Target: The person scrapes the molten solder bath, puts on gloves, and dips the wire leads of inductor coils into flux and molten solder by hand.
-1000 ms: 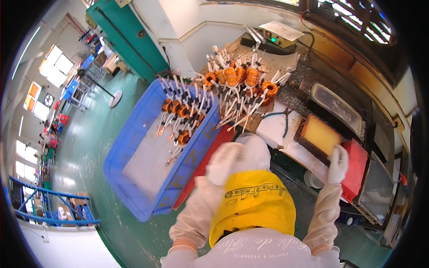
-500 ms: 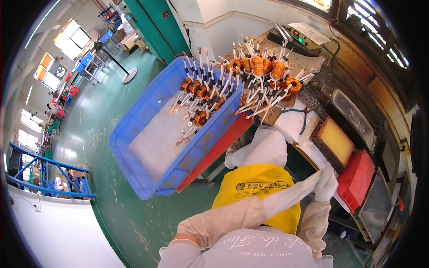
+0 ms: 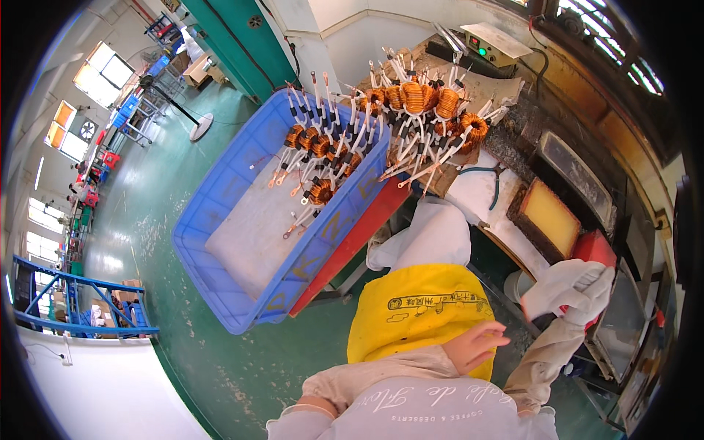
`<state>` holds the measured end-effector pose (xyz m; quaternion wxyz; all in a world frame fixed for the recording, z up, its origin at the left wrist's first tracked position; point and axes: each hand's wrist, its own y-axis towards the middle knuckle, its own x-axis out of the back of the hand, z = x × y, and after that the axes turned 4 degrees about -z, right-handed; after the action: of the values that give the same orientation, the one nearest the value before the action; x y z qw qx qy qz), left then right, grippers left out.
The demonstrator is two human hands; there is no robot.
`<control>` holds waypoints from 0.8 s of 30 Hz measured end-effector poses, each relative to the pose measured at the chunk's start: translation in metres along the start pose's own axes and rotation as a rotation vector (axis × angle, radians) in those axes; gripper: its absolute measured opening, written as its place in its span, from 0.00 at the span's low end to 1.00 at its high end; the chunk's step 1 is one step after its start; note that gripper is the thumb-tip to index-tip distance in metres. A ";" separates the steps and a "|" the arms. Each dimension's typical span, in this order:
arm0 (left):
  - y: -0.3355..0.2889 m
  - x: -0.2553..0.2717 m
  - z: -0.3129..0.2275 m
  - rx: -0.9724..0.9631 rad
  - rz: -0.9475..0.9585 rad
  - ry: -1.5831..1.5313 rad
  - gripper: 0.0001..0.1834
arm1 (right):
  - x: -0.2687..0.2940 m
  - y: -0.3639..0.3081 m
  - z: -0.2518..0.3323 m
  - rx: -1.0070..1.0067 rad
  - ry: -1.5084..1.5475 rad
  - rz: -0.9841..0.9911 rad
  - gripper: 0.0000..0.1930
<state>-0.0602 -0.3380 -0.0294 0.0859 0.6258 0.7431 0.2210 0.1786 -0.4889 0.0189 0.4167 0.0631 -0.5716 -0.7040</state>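
My left hand (image 3: pixel 475 347) is bare, its fingers loosely apart with nothing in them, in front of the yellow apron (image 3: pixel 418 312) over my lap. Farther right, my right hand (image 3: pixel 590 301) wears a white glove and is closed on a loose white glove (image 3: pixel 546 293), whose cuff hangs to the left. Both white shapes overlap, so the exact grip is hard to make out. Behind that hand is a red plastic bin (image 3: pixel 595 249), partly hidden. Beige sleeves cover both forearms.
A blue crate (image 3: pixel 213 282) at left holds several copper-wound coils (image 3: pixel 320 192) with white leads. More coils (image 3: pixel 412 97) are heaped on the bench beside a control box (image 3: pixel 493 45). Right of them stands a pot of yellowish material (image 3: pixel 550 220). A red board (image 3: pixel 345 253) lies under the crate.
My left hand has come out of its white glove and drawn back left toward my lap. My right hand has moved right, over the red bin, with the loose glove.
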 end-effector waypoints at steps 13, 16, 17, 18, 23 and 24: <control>0.099 0.159 -0.130 0.049 -0.128 -0.573 0.09 | 0.038 0.004 0.048 -0.610 0.626 0.260 0.21; 0.110 0.181 -0.168 -0.025 -0.034 -0.715 0.02 | 0.039 0.002 0.061 -0.728 0.498 0.289 0.21; 0.110 0.181 -0.181 -0.075 -0.028 -0.763 0.01 | 0.038 0.001 0.067 -0.709 0.498 0.315 0.21; 0.113 0.181 -0.193 0.004 -0.065 -0.721 0.01 | 0.036 0.001 0.074 -0.662 0.543 0.328 0.20; 0.112 0.169 -0.257 0.264 -0.252 -0.474 0.07 | 0.028 0.006 0.099 -0.632 0.682 0.345 0.18; 0.111 0.164 -0.277 0.420 -0.314 -0.321 0.08 | 0.025 0.007 0.102 -0.654 0.733 0.342 0.18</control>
<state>-0.1064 -0.2272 0.2887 0.1041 0.5344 0.8370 -0.0549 0.1083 -0.4292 0.0690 0.6966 0.0778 -0.1406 -0.6992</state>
